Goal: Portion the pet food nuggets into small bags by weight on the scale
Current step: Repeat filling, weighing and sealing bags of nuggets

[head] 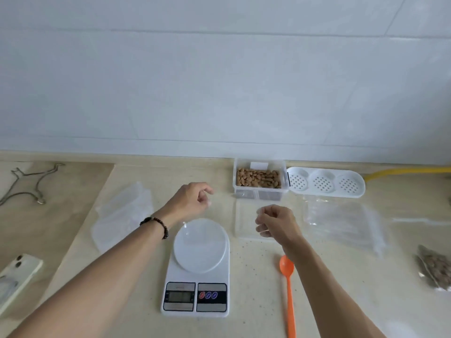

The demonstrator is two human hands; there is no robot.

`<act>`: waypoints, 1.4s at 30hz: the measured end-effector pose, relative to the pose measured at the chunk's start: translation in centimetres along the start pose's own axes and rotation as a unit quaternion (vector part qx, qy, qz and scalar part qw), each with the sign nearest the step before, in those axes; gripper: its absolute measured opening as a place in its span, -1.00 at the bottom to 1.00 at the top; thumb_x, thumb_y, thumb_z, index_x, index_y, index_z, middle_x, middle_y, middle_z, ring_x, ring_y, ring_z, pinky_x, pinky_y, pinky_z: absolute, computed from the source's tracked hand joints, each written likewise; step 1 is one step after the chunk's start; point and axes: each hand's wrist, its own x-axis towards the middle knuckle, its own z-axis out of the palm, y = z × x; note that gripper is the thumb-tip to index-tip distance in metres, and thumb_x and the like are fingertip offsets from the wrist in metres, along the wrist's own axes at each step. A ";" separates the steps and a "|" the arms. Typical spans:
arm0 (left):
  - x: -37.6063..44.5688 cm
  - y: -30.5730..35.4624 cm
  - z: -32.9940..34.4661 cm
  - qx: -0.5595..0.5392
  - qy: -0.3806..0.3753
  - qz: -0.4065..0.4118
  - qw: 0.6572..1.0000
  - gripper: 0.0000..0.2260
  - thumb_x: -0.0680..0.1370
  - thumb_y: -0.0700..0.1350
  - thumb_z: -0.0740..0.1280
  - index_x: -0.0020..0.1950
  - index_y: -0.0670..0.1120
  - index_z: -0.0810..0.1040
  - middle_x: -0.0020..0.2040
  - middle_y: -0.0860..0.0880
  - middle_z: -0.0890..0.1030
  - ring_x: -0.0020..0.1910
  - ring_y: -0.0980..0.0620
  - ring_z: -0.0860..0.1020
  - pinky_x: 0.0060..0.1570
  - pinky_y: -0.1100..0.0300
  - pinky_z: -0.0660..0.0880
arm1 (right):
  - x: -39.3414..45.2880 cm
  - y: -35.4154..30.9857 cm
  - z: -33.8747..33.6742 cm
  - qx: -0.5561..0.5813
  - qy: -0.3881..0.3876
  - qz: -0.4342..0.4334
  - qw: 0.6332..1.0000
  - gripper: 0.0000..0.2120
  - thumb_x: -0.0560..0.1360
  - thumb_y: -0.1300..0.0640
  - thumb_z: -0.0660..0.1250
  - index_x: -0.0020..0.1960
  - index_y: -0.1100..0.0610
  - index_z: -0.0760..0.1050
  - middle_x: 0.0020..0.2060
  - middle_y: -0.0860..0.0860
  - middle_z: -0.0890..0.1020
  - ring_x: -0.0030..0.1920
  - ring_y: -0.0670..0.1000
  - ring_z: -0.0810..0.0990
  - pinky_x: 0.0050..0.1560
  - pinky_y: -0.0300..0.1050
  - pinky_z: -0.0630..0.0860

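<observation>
1. Holding a clear small bag (234, 215) between them, the left hand (192, 200) and the right hand (275, 222) hover above the surface (256, 289), just behind the scale (196, 272). Each hand has its fingers curled in a pinch, apparently on one edge of the bag; the film is so transparent that the exact grip points cannot be told.
2. The bag's long axis runs left to right between the hands. The round weighing plate (200, 245) lies below and toward the person from it; the left hand is the nearer to the plate.
3. The pet food nuggets (258, 178) sit in a clear container (259, 176) at the back of the surface, beyond the right hand and near it. The orange spoon (288, 293) lies right of the scale, handle pointing toward the person, bowl just under the right forearm; the right hand is judged the likelier to take it up.
4. A stack of empty bags (341, 223) lies right of the hands, another clear stack (122, 215) left. A filled bag (434, 267) rests at the right edge.
5. Writing: the scale's display (180, 296) shows no legible digits; three buttons (208, 295) carry no readable marks. No brand or label can be read anywhere.
</observation>
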 end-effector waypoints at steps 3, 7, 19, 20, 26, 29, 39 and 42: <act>-1.3 -4.2 -1.1 0.003 -0.014 -0.021 1.000 -0.81 0.54 -0.19 0.32 0.13 -0.05 0.57 -0.23 0.12 0.57 -0.15 0.16 0.54 -0.19 0.35 0.42 | -0.5 1.4 4.6 -0.018 0.002 0.026 1.000 -0.94 0.44 0.35 0.33 -0.19 0.26 0.57 -0.35 0.12 0.62 -0.37 0.02 0.56 -0.32 -0.15 0.54; -1.2 -8.2 -0.6 0.013 -0.041 -0.044 0.998 -0.81 0.54 -0.14 0.32 0.16 -0.05 0.56 -0.13 0.10 0.58 -0.01 0.06 0.58 -0.17 0.33 0.43 | -0.3 3.3 7.8 -0.053 0.022 0.056 0.997 -0.96 0.45 0.28 0.39 -0.17 0.26 0.58 -0.36 0.13 0.63 -0.38 0.01 0.54 -0.29 -0.11 0.54; -1.6 -11.4 1.9 0.095 0.013 -0.009 0.995 -0.60 0.55 0.02 0.32 0.36 -0.07 0.43 0.32 -0.06 0.42 0.31 -0.05 0.39 0.24 0.07 0.39 | -1.1 4.7 8.1 -0.202 0.072 0.082 0.973 -0.58 0.53 -0.12 0.27 0.25 0.14 0.48 -0.03 0.01 0.62 0.01 0.05 0.58 0.05 -0.01 0.53; -2.3 -11.3 2.1 0.097 0.033 0.003 0.995 -0.59 0.56 0.02 0.32 0.37 -0.08 0.43 0.32 -0.07 0.42 0.31 -0.07 0.39 0.24 0.07 0.38 | -1.7 4.7 8.1 -0.206 0.083 0.069 0.972 -0.57 0.55 -0.11 0.24 0.30 0.14 0.45 0.03 0.03 0.60 0.03 0.02 0.54 0.04 -0.06 0.47; -8.9 -10.9 3.8 0.142 0.128 0.060 0.980 -0.58 0.55 0.05 0.31 0.34 -0.11 0.43 0.28 -0.10 0.43 0.29 -0.12 0.38 0.21 -0.05 0.41 | -7.1 5.7 8.9 -0.363 0.120 -0.089 0.920 -0.59 0.62 -0.06 0.15 0.39 0.11 0.36 0.27 0.09 0.49 0.21 0.11 0.48 -0.02 -0.13 0.32; -12.9 -11.3 5.2 0.166 0.152 0.082 0.971 -0.53 0.54 0.12 0.22 0.33 -0.14 0.43 0.26 -0.13 0.43 0.32 -0.13 0.37 0.25 -0.09 0.43 | -9.6 7.5 9.5 -0.440 0.119 -0.152 0.877 -0.59 0.62 -0.06 0.15 0.40 0.10 0.37 0.28 0.07 0.48 0.20 0.12 0.47 -0.04 -0.10 0.32; -20.7 -15.5 11.5 0.227 0.029 -0.016 0.973 -0.15 0.44 0.44 -0.10 0.59 -0.05 0.00 0.57 -0.20 0.05 0.56 -0.17 -0.03 0.48 -0.19 0.06 | -15.2 14.5 11.5 -0.541 0.020 -0.158 0.826 -0.41 0.56 -0.20 -0.15 0.54 -0.01 0.06 0.54 0.15 0.17 0.46 0.18 0.25 0.35 0.13 0.30; -20.5 -15.9 12.1 0.220 0.031 -0.027 0.975 -0.12 0.40 0.46 -0.14 0.59 -0.02 -0.12 0.58 -0.17 0.01 0.57 -0.12 -0.05 0.49 -0.22 0.01 | -15.6 15.1 11.6 -0.559 0.008 -0.153 0.815 -0.42 0.59 -0.19 -0.16 0.56 -0.03 -0.02 0.57 0.15 0.08 0.50 0.17 0.18 0.39 0.12 0.25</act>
